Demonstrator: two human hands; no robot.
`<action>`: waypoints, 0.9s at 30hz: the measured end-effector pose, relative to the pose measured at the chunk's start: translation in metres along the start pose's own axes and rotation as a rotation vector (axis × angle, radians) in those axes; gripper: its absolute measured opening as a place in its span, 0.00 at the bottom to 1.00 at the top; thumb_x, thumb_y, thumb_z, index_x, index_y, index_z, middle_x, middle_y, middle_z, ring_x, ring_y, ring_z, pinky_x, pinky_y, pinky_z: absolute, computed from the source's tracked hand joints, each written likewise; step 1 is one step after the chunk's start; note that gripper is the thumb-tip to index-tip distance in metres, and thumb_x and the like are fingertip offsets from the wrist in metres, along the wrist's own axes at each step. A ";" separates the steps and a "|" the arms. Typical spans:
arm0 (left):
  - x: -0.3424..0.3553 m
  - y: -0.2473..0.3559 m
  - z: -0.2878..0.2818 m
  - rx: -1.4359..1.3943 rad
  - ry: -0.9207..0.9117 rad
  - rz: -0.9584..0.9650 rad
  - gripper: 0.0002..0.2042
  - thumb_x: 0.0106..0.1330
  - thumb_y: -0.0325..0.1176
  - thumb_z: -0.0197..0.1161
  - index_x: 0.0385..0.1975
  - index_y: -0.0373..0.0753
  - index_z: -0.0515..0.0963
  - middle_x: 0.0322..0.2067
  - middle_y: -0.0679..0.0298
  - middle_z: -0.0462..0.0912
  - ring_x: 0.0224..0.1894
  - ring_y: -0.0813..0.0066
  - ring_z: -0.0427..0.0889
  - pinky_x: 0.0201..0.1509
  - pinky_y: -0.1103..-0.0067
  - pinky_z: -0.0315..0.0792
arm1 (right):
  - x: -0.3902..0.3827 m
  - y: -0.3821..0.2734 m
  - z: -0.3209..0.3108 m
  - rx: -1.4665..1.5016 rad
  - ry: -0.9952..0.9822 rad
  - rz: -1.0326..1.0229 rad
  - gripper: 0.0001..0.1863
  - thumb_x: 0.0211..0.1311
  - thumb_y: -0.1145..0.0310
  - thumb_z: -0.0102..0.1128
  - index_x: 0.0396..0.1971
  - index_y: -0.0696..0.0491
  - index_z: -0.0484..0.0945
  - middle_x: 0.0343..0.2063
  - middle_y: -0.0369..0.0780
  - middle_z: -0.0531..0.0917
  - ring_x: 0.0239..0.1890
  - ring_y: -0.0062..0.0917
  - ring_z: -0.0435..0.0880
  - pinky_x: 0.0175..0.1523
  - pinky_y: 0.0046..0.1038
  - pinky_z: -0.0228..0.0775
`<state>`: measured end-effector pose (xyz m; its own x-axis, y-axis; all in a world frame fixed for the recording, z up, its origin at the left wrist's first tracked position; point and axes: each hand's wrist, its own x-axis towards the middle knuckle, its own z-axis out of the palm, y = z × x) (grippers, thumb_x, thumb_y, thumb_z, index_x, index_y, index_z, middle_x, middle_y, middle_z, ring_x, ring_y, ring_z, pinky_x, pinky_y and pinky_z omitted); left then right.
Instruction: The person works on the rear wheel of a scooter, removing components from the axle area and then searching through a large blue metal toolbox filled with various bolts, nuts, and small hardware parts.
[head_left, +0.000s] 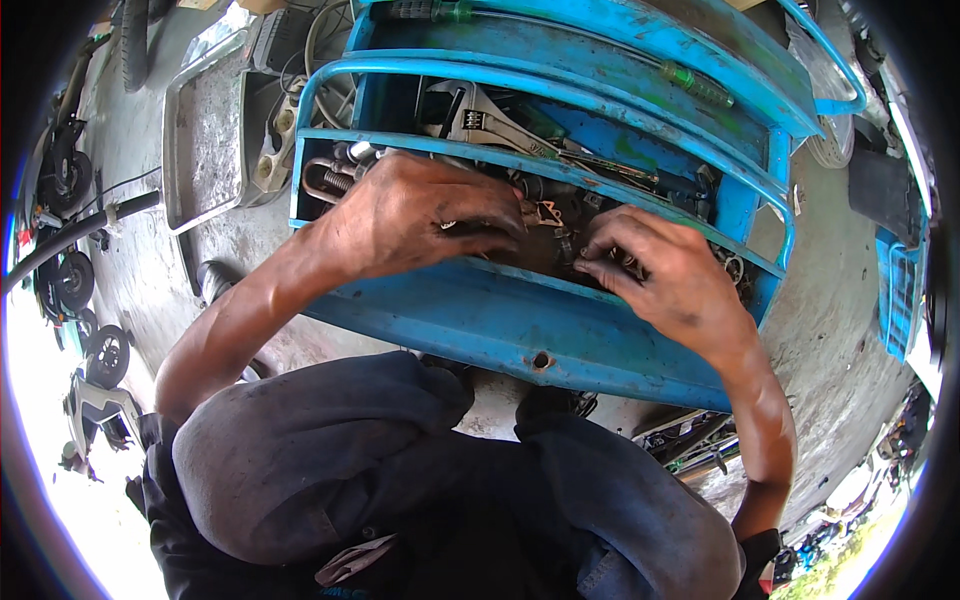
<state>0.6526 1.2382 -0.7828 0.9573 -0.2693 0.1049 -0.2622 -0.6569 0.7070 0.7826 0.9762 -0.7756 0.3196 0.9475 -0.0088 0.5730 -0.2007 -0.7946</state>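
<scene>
Both my hands reach into the front compartment of a blue metal toolbox (440,310), among small metal parts. My left hand (430,210) is closed, its thumb and fingers curled together; whatever they hold is hidden. Right beside those fingertips is a small copper-coloured metal piece (548,213), and I cannot tell if it is gripped. A short way to the right, my right hand (665,265) is closed too, fingertips bent down to the compartment floor. Small parts show in the gap under its fingers. Behind the hands lies a large adjustable wrench (490,122) in the middle tier.
Long screwdrivers with green handles (697,83) lie in the upper tier. A blue tube handle (560,85) arches over the box. On the floor at left stands a grey metal tray (205,140). Several tools (690,440) lie below the box's right side. Motorcycles stand at far left.
</scene>
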 end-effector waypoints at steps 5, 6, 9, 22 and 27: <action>0.013 0.027 0.001 -0.305 -0.113 -0.149 0.12 0.55 0.32 0.79 0.38 0.39 0.89 0.39 0.61 0.92 0.44 0.67 0.92 0.48 0.73 0.85 | -0.005 0.004 -0.006 0.258 0.011 0.102 0.11 0.53 0.77 0.76 0.34 0.60 0.81 0.34 0.43 0.86 0.36 0.34 0.88 0.45 0.29 0.79; 0.014 0.030 0.002 -0.301 -0.112 -0.149 0.12 0.55 0.32 0.79 0.38 0.39 0.89 0.39 0.61 0.92 0.44 0.67 0.92 0.48 0.73 0.85 | -0.006 0.001 -0.005 0.258 0.012 0.098 0.11 0.53 0.77 0.76 0.34 0.60 0.81 0.34 0.43 0.86 0.36 0.34 0.88 0.45 0.29 0.79; 0.018 0.035 0.004 -0.396 -0.110 -0.185 0.11 0.55 0.32 0.79 0.37 0.38 0.89 0.37 0.61 0.92 0.43 0.68 0.92 0.46 0.74 0.85 | -0.011 -0.006 -0.001 0.476 0.103 0.295 0.13 0.53 0.77 0.75 0.38 0.61 0.83 0.35 0.43 0.87 0.39 0.34 0.89 0.46 0.28 0.80; 0.018 0.035 0.015 -0.389 -0.067 -0.183 0.11 0.54 0.34 0.81 0.34 0.38 0.89 0.34 0.61 0.91 0.37 0.70 0.91 0.43 0.74 0.83 | -0.020 -0.015 -0.003 0.307 0.219 0.115 0.18 0.54 0.78 0.75 0.46 0.57 0.86 0.41 0.43 0.88 0.43 0.29 0.89 0.50 0.29 0.80; 0.019 0.047 0.011 -0.485 0.013 -0.117 0.12 0.53 0.32 0.81 0.34 0.36 0.86 0.33 0.61 0.91 0.38 0.71 0.91 0.42 0.74 0.84 | -0.022 -0.026 0.001 0.657 0.233 0.289 0.16 0.54 0.75 0.78 0.44 0.56 0.87 0.40 0.40 0.89 0.43 0.23 0.88 0.49 0.26 0.79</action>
<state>0.6573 1.1947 -0.7554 0.9792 -0.2026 0.0113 -0.0686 -0.2779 0.9582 0.7603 0.9604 -0.7553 0.5822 0.7878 -0.2008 -0.1027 -0.1737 -0.9794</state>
